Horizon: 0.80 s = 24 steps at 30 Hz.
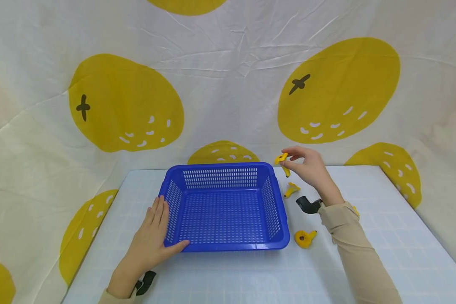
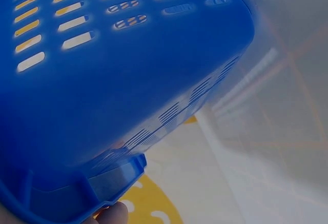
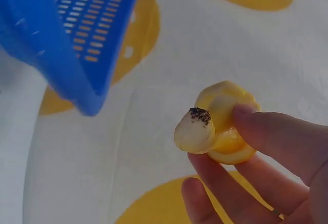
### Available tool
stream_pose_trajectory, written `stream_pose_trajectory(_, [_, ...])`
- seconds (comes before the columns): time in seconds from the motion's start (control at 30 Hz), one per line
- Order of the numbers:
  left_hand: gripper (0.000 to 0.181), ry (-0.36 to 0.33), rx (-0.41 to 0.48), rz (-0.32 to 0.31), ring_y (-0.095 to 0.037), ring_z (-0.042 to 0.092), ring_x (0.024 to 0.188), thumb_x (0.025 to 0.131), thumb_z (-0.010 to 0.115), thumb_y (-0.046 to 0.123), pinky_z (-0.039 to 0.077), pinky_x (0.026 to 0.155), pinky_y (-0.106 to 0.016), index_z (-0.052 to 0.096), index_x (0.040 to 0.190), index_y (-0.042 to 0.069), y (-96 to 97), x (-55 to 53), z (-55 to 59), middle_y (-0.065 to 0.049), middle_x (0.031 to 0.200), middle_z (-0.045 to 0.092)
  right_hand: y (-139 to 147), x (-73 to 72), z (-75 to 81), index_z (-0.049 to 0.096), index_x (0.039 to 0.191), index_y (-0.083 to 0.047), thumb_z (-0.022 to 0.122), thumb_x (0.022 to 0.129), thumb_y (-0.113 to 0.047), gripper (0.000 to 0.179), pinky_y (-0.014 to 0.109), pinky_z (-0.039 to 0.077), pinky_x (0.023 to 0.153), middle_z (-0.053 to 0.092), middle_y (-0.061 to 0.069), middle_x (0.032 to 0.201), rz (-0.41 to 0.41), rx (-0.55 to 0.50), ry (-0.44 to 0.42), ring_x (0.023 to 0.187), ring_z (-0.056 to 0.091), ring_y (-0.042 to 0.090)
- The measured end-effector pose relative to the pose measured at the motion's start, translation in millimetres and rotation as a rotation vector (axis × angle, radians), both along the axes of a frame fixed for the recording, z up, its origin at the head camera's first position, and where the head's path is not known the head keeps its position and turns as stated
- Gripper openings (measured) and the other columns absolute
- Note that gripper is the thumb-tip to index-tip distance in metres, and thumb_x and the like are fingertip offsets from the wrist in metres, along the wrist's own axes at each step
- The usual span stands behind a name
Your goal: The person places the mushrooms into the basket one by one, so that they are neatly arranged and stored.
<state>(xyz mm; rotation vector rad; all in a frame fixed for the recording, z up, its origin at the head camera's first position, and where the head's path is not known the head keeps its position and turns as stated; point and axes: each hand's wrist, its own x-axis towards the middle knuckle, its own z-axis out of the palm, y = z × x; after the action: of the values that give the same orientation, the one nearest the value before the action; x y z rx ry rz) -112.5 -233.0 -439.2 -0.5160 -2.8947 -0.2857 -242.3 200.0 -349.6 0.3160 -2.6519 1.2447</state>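
Observation:
A blue plastic basket (image 1: 224,247) with slotted walls stands on the table, its inside bare. My left hand (image 1: 152,234) rests at its front left corner, fingers straight along the left rim and thumb on the front rim. In the left wrist view the basket wall (image 2: 118,75) fills much of the picture, with a fingertip (image 2: 113,215) by the rim. Above the table, beyond the basket's right back corner, my right hand (image 1: 308,166) pinches a small yellow gourd-like piece (image 3: 225,126) between thumb and fingers. Its pale knob has a dark, rough tip.
Right of the basket lie a similar yellow piece (image 1: 291,190) and a rounder one with a stubby neck (image 1: 305,239). Another bit of yellow (image 1: 356,211) shows beside the right sleeve, mostly hidden. Behind the table hangs a white cloth (image 1: 232,105) printed with yellow fruit.

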Motion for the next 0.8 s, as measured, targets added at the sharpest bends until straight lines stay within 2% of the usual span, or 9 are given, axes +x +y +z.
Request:
stream_pose_trajectory(0.43, [0.119, 0.001, -0.001, 0.003, -0.041, 0.004, 0.150, 0.082, 0.061, 0.073, -0.001, 0.122, -0.039, 0.016, 0.153, -0.012, 0.9, 0.1, 1.9, -0.028, 0.162, 0.005, -64.7, -15.8, 23.3, 0.069, 0.123, -0.008, 0.075, 0.089, -0.018, 0.036, 0.046, 0.052, 0.083, 0.069, 0.011, 0.115, 0.095, -0.037, 0.008, 0.102, 0.060, 0.029])
stream_pose_trajectory(0.63, [0.119, -0.005, 0.001, 0.003, -0.040, 0.003, 0.150, 0.082, 0.060, 0.073, 0.000, 0.122, -0.040, 0.016, 0.153, -0.012, 1.1, -0.1, 2.0, -0.028, 0.162, 0.006, -96.5, -22.3, 22.0, 0.071, 0.118, -0.005, 0.077, 0.087, -0.015, 0.033, 0.042, 0.053, 0.084, 0.071, 0.011, 0.108, 0.162, -0.082, 0.023, 0.095, 0.063, 0.027])
stream_pose_trajectory(0.8, [0.119, -0.007, 0.006, 0.001, -0.040, 0.003, 0.150, 0.082, 0.061, 0.072, -0.002, 0.121, -0.039, 0.015, 0.153, -0.012, 0.8, 0.3, 2.1, -0.028, 0.162, 0.006, -123.9, -26.5, 17.6, 0.071, 0.115, -0.003, 0.077, 0.087, -0.014, 0.030, 0.037, 0.054, 0.080, 0.072, 0.011, 0.103, 0.196, -0.105, -0.006, 0.090, 0.066, 0.026])
